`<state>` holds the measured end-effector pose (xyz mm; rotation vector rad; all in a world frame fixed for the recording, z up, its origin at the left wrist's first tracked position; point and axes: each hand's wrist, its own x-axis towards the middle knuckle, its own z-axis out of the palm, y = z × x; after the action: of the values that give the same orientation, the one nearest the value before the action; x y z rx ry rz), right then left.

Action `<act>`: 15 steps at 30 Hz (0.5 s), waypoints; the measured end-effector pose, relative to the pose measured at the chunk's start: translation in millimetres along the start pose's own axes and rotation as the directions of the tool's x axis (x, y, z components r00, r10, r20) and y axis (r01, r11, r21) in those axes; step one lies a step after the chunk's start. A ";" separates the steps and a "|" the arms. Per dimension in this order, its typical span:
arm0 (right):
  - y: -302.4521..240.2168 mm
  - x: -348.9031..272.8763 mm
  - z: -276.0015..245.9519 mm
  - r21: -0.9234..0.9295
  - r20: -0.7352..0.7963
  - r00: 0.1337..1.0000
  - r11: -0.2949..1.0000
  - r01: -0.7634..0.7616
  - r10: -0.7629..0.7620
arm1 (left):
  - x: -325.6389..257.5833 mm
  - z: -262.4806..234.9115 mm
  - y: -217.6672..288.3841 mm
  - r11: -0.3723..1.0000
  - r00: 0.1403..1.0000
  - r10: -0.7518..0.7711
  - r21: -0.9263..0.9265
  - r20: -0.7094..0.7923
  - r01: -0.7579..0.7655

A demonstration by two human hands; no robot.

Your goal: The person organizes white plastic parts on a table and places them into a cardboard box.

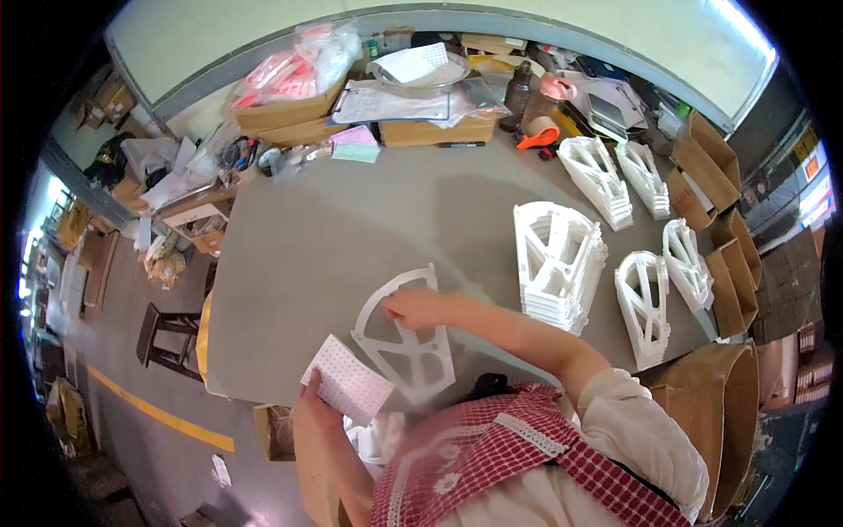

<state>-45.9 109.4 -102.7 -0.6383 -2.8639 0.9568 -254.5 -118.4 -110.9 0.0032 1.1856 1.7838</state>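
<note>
R hand on white frame, L hand maybe dotted sheet

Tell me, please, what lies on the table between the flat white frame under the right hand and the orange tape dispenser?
Only bare grey table shows in the head view between the flat white frame and the orange tape dispenser.

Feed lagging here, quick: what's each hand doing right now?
Left hand: closed on a white dotted sheet.
Right hand: resting on a flat white fan-shaped plastic frame; grip unclear.
</note>
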 end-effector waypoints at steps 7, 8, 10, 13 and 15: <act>8.0 11.6 2.7 -0.275 -0.101 0.963 0.923 -0.268 0.249 | 4.4 -7.4 -5.8 0.995 0.996 0.089 0.039 -0.031 -0.087; 6.5 3.5 -0.7 -0.239 -0.129 0.961 0.933 -0.268 0.243 | 5.5 -8.9 -6.4 0.994 0.994 0.096 0.048 -0.048 -0.094; -15.0 -19.1 -0.4 -0.151 -0.011 0.974 0.962 -0.227 0.228 | 6.4 -12.7 -6.0 0.994 0.994 0.107 0.037 -0.020 -0.106; -45.1 -61.5 27.5 -0.215 0.009 0.982 0.959 -0.184 0.190 | -11.5 18.3 1.9 0.999 0.999 0.028 0.030 -0.046 -0.027; -51.8 -72.0 37.2 -0.208 -0.030 0.994 0.972 -0.112 0.108 | -9.5 24.7 3.3 0.999 0.998 0.017 0.041 -0.061 -0.015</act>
<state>-5.8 22.1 -96.8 -0.8263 -2.9646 0.6596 -240.1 -107.8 -91.2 -0.0183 1.2684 1.7843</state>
